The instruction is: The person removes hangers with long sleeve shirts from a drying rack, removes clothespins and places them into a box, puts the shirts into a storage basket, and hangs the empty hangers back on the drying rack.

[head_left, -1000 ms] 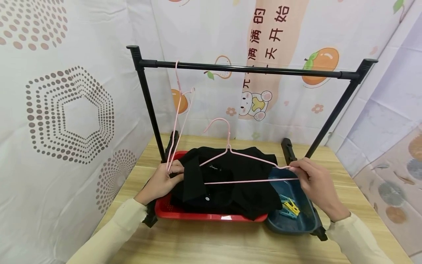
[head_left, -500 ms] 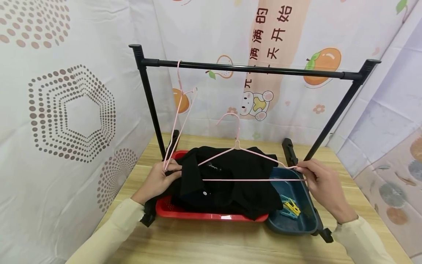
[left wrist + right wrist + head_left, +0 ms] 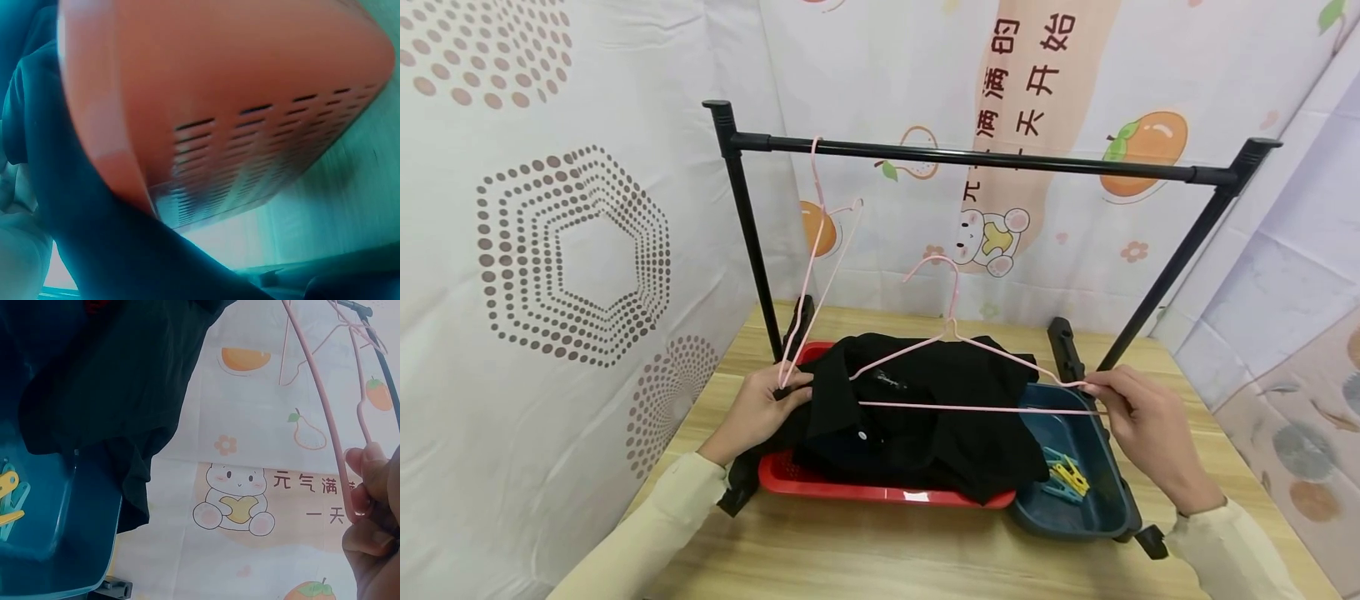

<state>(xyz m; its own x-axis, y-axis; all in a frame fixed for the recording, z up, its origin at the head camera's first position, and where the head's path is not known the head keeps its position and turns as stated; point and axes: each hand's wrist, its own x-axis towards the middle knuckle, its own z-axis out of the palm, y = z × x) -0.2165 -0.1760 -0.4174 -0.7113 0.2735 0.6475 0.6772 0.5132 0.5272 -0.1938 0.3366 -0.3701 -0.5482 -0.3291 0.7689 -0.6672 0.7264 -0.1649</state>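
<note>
My right hand (image 3: 1153, 433) pinches one end of a pink wire hanger (image 3: 952, 323). The hanger's other end reaches under the collar of a black shirt (image 3: 985, 454) and is hidden there. On the left, the fingers of my left hand (image 3: 758, 417) grip the shirt's cloth beside the collar. In the right wrist view, fingers and thumb of the right hand (image 3: 375, 512) close round the hanger's (image 3: 322, 387) bent end. Black cloth (image 3: 94, 219) hangs over the basket's side in the left wrist view, with part of the left hand (image 3: 19, 256) at the edge.
The shirt lies over a red slotted basket (image 3: 887, 495). To its right stands a blue bin (image 3: 1033, 523) with several yellow and teal clothespins (image 3: 1066, 477). A black rack (image 3: 1000, 157) rises behind, with another pink hanger (image 3: 817, 171) hooked at its left, hanging down before my left hand.
The held hanger and my right hand have shifted right, and the hook stands slightly higher. My left hand has drawn a little left with the cloth. The head view has turned slightly.
</note>
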